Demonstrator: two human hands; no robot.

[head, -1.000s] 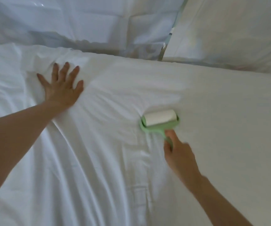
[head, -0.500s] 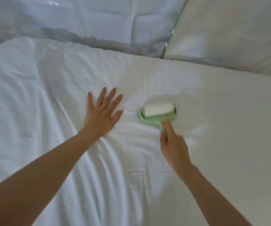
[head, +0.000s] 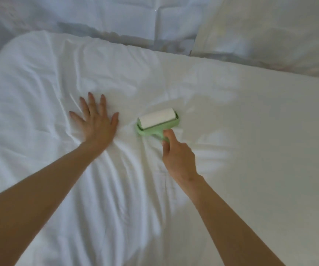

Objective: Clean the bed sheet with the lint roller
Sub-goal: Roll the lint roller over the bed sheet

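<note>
The roller is gripped by its handle in the right hand, drum crosswise on the sheet just beyond the knuckles, while wrinkled cloth is pressed flat beside it by the spread left hand.

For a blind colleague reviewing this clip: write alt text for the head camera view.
A person's right hand grips the handle of a pale green plastic lint roller on a white fabric bed sheet. The left hand lies flat, fingers spread, on the wrinkled sheet beside the roller, not touching it.
</note>
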